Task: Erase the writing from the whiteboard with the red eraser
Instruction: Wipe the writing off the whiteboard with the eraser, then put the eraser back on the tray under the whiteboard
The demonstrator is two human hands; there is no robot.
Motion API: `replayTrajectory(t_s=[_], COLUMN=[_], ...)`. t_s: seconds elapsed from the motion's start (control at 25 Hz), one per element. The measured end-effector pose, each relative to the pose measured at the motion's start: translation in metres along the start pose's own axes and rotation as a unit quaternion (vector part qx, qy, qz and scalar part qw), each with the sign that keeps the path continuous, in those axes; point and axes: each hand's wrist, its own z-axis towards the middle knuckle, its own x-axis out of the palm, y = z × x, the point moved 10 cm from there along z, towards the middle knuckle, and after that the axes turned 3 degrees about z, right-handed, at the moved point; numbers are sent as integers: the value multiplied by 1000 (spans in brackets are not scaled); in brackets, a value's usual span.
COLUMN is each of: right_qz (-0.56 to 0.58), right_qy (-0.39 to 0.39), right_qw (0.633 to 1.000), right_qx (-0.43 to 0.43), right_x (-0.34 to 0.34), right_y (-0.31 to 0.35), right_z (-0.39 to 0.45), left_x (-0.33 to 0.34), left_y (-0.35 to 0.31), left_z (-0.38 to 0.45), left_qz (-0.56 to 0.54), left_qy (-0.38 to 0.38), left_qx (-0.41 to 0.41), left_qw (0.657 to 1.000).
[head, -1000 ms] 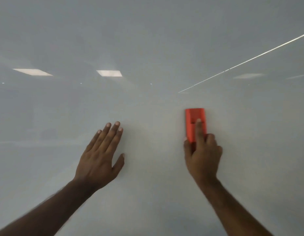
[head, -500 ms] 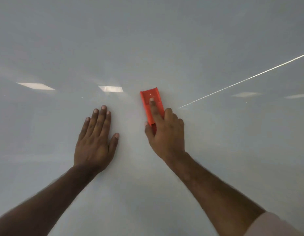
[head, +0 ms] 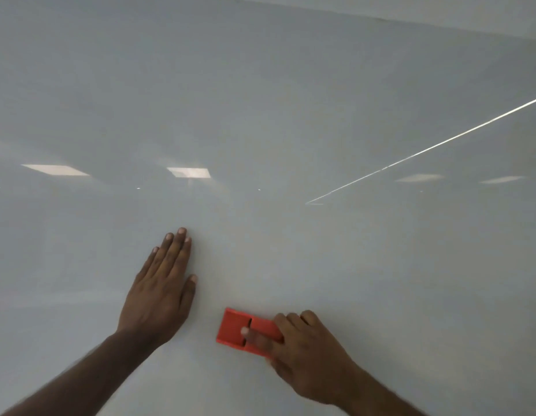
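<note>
The whiteboard (head: 290, 100) fills nearly the whole view, pale grey and glossy, and I see no writing on it. My right hand (head: 305, 352) presses the red eraser (head: 233, 327) flat against the board at the lower middle, forefinger laid across it, the eraser lying sideways and pointing left. My left hand (head: 161, 286) rests flat on the board to the left of the eraser, fingers together and pointing up, holding nothing.
Ceiling lights (head: 188, 172) reflect in the board as bright patches across the middle. A thin bright streak (head: 425, 150) runs diagonally at the right. The board's top edge (head: 410, 21) shows at the upper right.
My right hand has swept the eraser from upright near the middle down to the lower middle, turning it sideways. My left hand stays flat on the board, about where it was.
</note>
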Motion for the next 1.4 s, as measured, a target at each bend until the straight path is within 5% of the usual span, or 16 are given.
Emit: replayTrajectory(t_s=[0.12,0.2,0.44,0.64,0.8,0.96,1.4], right_qz=[41,66,61,84,117,218,361], right_qy=[-75,-92,12,93,119,138,182], right_qw=[969,944,996,992,986,966,901], right_qx=[232,311,63,1,-20,1,159], right_x=[-17,-16,30,43,40,55,106], right_y=[-65,-81,38,67,86,113,201], right_z=[-18,-28,-52,-73,-82,-100,-209], left_x=[4,7,10,2,14,31,87], left_y=[-3,-4,-10,-46,-95,-116,-126], left_z=[-21,-30,-48,-90,-155,-213,-371], left_qz=[0,0,-35,-91,-128,-133,-193], left_qy=[19,28,46,58,139,225,427], left_qx=[7,10,-13,58,168,177,29], left_qw=[1000,1000,998,992,967,949,883])
